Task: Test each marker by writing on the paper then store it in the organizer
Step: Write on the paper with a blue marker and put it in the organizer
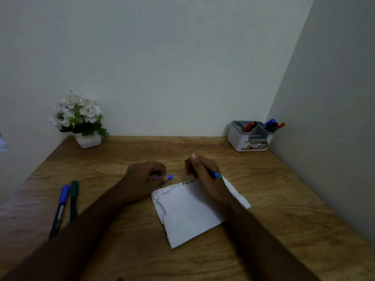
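Observation:
A creased white paper [188,211] lies on the wooden desk [274,189], with letters written along its far edge. My right hand [203,171] grips a dark marker [213,173] with a blue end above the paper's far right corner; the writing tip is hidden by my fingers. My left hand [146,175] is curled round a blue marker cap [170,177], just beyond the paper's far left corner. Two capped markers, one blue [60,207] and one green [74,199], lie at the desk's left. The grey-white organizer [248,138] at the back right holds several markers.
A white pot of white flowers [81,118] stands at the back left against the wall. Walls close the desk at the back and on the right. The desk's left edge runs diagonally past the two loose markers.

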Demonstrator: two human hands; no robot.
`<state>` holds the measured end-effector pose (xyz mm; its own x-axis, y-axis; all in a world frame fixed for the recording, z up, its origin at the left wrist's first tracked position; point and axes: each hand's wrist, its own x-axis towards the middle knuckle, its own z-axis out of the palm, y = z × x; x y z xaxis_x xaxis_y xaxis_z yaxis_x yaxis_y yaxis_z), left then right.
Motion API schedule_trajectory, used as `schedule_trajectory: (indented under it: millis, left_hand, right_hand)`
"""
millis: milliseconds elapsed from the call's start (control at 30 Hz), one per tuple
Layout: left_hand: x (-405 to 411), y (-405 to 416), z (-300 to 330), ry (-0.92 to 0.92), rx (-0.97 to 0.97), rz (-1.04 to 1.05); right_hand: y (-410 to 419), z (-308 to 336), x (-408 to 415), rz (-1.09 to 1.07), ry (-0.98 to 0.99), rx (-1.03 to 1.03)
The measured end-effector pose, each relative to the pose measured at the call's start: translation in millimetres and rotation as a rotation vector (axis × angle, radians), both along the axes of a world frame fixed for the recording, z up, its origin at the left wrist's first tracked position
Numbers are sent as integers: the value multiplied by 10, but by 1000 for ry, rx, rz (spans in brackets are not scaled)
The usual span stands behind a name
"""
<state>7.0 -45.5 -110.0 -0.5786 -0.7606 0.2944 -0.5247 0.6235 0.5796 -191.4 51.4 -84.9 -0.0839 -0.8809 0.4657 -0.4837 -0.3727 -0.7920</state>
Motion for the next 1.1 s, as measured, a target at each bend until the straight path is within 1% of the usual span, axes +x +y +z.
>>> schedule_trajectory:
  millis: [100, 167, 267, 333, 367, 433, 500, 633, 1100]
  left_hand:
    - [37, -17, -20, -5, 20, -19]
    - [58, -31, -25, -18, 48, -39]
    - [61, -36, -6, -23, 105, -37]
    - [46, -37, 1, -10, 132, -31]
    - [40, -41, -5, -7, 143, -29]
    - [36, -52, -25, -6, 150, -24]
    - [33, -61, -38, -10, 147, -21]
    - [34, -97, -67, -11, 145, -31]
    - [22, -102, -41, -29, 136, -43]
  right_hand:
    - [-15, -50, 20, -25, 7, 75]
    - [-2, -55, 24, -27, 22, 82]
    - [14, -54, -10, 5, 181, 11]
    - [22, -51, 26, 13, 245, 17]
    - [37, -53, 61, -5, 238, 32]
    - [73, -47, 137, -56, 156, 103]
    - [87, -34, 157, -49, 86, 192]
    - [74, -84, 152, -64, -27, 210]
    - [1, -158, 202, -55, 63, 199]
